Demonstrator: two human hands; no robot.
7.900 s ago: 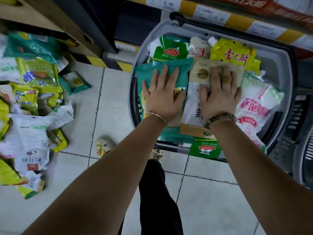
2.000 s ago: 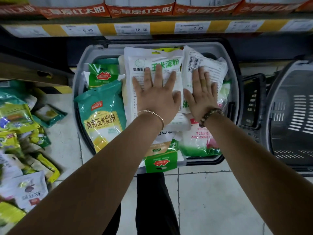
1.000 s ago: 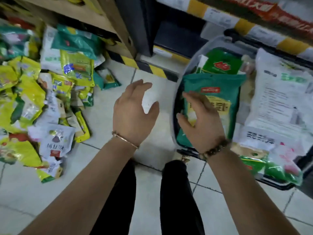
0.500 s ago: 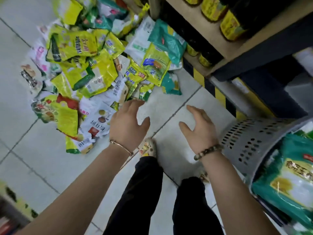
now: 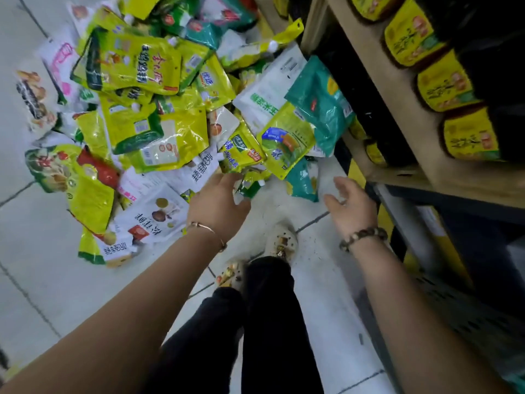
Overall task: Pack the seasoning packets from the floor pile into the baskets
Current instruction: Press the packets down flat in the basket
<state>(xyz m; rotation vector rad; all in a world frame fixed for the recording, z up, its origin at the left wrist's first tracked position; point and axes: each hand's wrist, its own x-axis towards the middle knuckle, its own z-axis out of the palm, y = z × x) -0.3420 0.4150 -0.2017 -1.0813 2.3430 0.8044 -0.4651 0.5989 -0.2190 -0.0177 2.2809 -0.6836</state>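
Bare hands: two, left hand [image 5: 218,201], right hand [image 5: 353,207]. Thin metal bangle [image 5: 208,229]: one. Beaded bracelet [image 5: 363,237]: one. Pale patterned clogs [image 5: 281,240]: two. Yellow-labelled dark bottles [image 5: 446,81]: at least four. Glossy plastic seasoning packets [image 5: 159,137]: heaped, uncountable.

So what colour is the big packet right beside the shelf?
The packet is teal green, clearest in the head view.

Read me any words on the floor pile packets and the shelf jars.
"松茸鲜": upside down, white mushroom packet
"玉米淀粉": sideways, white starch packet
"优选": small yellow packet
"李大厨": red, large yellow pouch
Too blurred to read: shelf jar labels, rest of the pile
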